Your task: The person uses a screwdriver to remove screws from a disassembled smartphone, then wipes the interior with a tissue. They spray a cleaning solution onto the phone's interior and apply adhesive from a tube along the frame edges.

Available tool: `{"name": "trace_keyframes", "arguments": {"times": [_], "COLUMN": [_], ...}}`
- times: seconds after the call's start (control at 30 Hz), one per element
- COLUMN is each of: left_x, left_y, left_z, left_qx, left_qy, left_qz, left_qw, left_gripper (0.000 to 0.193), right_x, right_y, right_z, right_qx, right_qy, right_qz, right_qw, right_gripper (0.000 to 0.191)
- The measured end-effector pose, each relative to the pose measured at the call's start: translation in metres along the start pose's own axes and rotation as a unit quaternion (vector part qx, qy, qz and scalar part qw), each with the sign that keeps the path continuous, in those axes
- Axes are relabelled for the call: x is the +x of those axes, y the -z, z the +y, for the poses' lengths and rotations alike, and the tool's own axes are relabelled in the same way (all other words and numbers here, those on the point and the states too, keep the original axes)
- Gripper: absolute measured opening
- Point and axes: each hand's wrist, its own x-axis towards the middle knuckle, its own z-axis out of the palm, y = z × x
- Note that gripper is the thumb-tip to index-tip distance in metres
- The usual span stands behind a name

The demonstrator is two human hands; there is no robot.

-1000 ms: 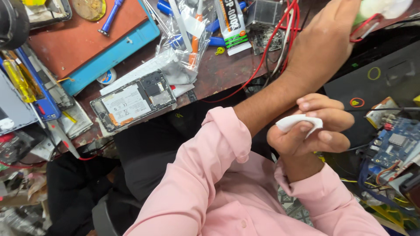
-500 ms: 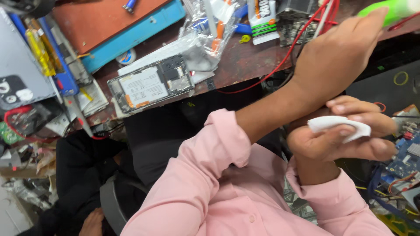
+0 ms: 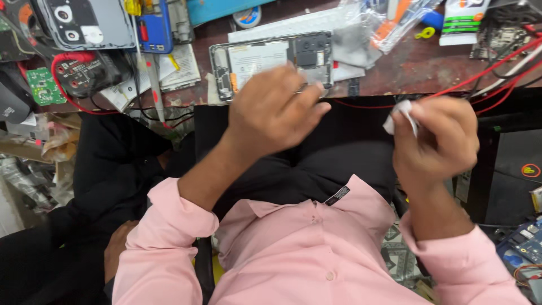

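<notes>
Far left of the bench (image 3: 406,73) we have a green board (image 3: 40,86) with a red wire (image 3: 70,59) looping beside it, then a blue tool (image 3: 153,28) up at the back edge and some papers (image 3: 178,65) near the front edge. All of it lies apart from our hands.

Moving in, the opened phone (image 3: 271,59) lies face down near the front edge, back cover off, pale battery showing. Our left hand (image 3: 274,113) hovers right over its near side, fingers curled loosely, and the fingertips seem to touch the frame (we cannot tell whether it truly grips anything). A clear plastic bag (image 3: 361,36) lies just past the phone's right end.

On to the right: our right hand (image 3: 437,141) hangs off the front edge, closed in a pinch on a small white wipe (image 3: 402,113), which pokes up between thumb and forefinger. Red leads (image 3: 480,73) trail across the right corner behind it.

We judge this the cleaning step, with the phone being steadied and the wipe ready. The next move would call for holding the phone firm with the left, then bringing the wipe across to its open back, gently, clear of the loose leads.
</notes>
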Motion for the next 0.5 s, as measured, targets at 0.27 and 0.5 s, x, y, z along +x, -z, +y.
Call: {"name": "trace_keyframes", "arguments": {"times": [0.27,0.5], "left_x": [-0.021,-0.028], "left_y": [-0.012,-0.02], "left_z": [-0.03,-0.03], "left_qx": [0.037,0.018], "left_qy": [0.037,0.046], "left_qz": [-0.038,-0.023], "left_qw": [0.998,0.999], "left_gripper": [0.051,0.048], "right_x": [0.095,0.094], "right_y": [-0.056,-0.056], "right_z": [-0.006,-0.003], "right_qx": [-0.061,-0.154], "right_qy": [0.146,0.198], "right_qz": [-0.194,-0.229], "right_qw": [0.968,0.94], "right_gripper": [0.035,0.049]}}
